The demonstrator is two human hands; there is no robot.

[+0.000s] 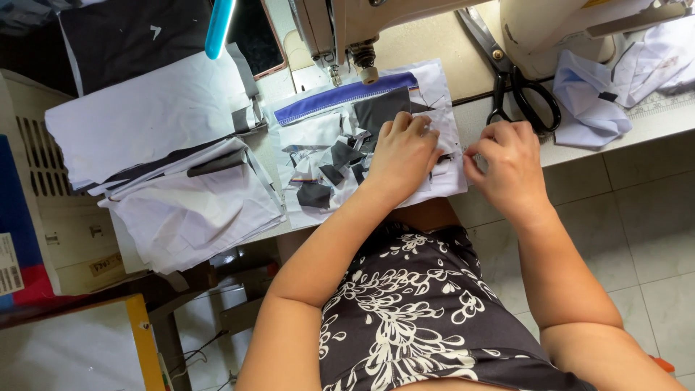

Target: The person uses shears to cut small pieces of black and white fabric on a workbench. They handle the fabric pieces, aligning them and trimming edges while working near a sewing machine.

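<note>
**Both hands on white cloth at tabletop edge**

White cloth (441, 156) spread flat on tabletop (434, 51), directly under left hand (402, 156) and touching right hand (507, 163). Left grip curled shut, knuckles pressing cloth; contents hidden, cannot tell. Right grip pinched together at cloth's right edge. Thin, creased woven fabric; dark angular scraps (333, 170) scattered just left. Blue-banded strip (344, 98) beyond, under sewing machine (347, 29). Black-handled scissors (517, 87) near right hand. Stacked white sheets (181, 181) well left.
</note>
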